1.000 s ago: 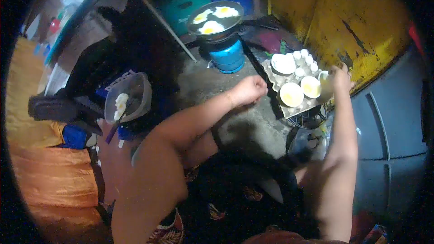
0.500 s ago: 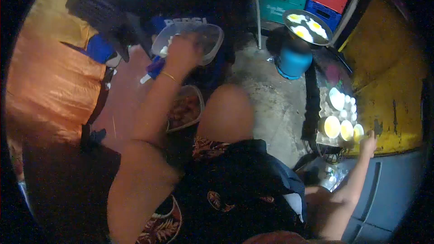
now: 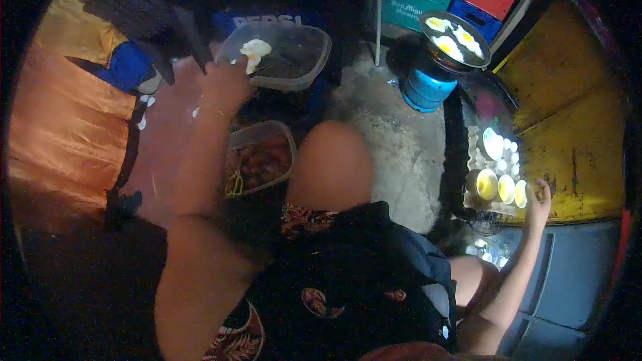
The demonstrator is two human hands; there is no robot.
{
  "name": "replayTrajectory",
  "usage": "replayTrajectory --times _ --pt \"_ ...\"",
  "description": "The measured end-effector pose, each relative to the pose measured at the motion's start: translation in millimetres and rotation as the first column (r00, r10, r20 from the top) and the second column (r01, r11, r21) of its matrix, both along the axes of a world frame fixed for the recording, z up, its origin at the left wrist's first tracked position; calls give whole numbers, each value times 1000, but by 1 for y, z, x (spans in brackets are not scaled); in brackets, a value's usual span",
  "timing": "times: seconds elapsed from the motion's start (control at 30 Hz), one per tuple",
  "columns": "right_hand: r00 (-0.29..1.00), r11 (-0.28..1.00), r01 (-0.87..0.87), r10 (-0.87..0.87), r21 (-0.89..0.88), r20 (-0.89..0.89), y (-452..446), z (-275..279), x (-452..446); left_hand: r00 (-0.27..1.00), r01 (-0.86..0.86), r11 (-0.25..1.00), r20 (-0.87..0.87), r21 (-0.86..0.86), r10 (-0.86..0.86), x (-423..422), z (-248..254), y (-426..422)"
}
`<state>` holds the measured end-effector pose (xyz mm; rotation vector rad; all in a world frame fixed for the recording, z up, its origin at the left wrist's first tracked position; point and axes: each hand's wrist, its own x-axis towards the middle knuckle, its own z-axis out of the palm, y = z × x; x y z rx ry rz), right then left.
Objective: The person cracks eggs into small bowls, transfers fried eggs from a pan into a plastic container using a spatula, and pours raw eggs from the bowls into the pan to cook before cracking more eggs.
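My left hand point(image 3: 226, 87) is at the near left corner of a clear plastic container point(image 3: 304, 81). Its fingers look curled, and a thin dark piece sticks out beyond them over the container; I cannot make out what it is. White fried egg point(image 3: 255, 52) lies in the container by my fingertips. My right hand point(image 3: 539, 202) is beside the outermost of several cups, a cup of yellow egg point(image 3: 521, 194). Its thumb is close to the cup, and thumb and finger are apart with nothing seen between them. The cups and white eggs point(image 3: 513, 157) stand on an egg tray point(image 3: 473, 154).
Several eggs fry in a pan point(image 3: 485, 62) over a blue gas canister stove point(image 3: 428, 90). A second container point(image 3: 287, 135) holds reddish-brown pieces and yellow-handled tongs or scissors point(image 3: 234, 184). Crates point(image 3: 409, 7) are stacked behind. A dark plastic chair point(image 3: 124, 7) stands left.
My left hand has moved left and down from above the container to its near left corner, uncovering the fried egg. My right hand has shifted slightly left and up, its fingers more spread.
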<state>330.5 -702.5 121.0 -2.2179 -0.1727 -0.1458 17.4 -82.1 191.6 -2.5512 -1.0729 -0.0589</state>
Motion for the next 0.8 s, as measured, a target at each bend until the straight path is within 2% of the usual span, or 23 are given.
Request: replayTrajectory --times 0.07,0.13,0.17,0.27,0.3,0.33,0.4,0.47,0.5,0.53,0.6,0.67,0.73,0.8 --pt "998 999 -51 51 18 37 0 -13 -1 995 -90 974 -65 -210 78 -2 2 30" --pt "998 992 -68 67 104 9 -3 -26 -3 989 -146 948 -75 -283 129 -1 2 37" --pt "999 994 -46 48 99 -15 -1 -25 -2 988 -153 953 -46 -260 146 -2 7 25" --pt "995 995 -84 80 63 59 0 -29 4 982 -172 949 -120 -263 145 2 7 24" --pt "996 978 -91 88 186 25 4 -33 1 990 -134 945 -73 -299 118 -5 -15 50" --pt "995 995 -89 86 46 59 12 -22 -9 995 -95 938 -27 -334 91 -11 -35 75" --pt "997 994 -72 72 77 9 6 -38 -5 988 14 948 151 -319 36 -21 -47 90" --pt "995 994 -90 87 63 45 12 -34 -15 915 167 929 403 -329 -22 -47 -50 92" --pt "997 993 -81 81 80 15 17 -28 -22 803 311 874 595 -374 -31 -63 -67 110" --pt "994 994 -106 105 40 32 19 -24 -27 840 222 879 540 -422 47 -70 -56 94" --pt "984 988 -143 148 -57 95 26 -11 -40 838 120 801 493 -586 235 -79 -15 48" --pt "981 984 -172 175 -35 84 25 -13 -42 760 123 593 459 -796 459 -79 6 11" --pt "976 979 -196 200 -56 82 31 -8 -46 692 45 756 566 -653 448 -60 -5 0" --pt "977 976 -200 205 -86 60 32 -5 -50 680 -18 824 597 -566 425 -34 12 -42"
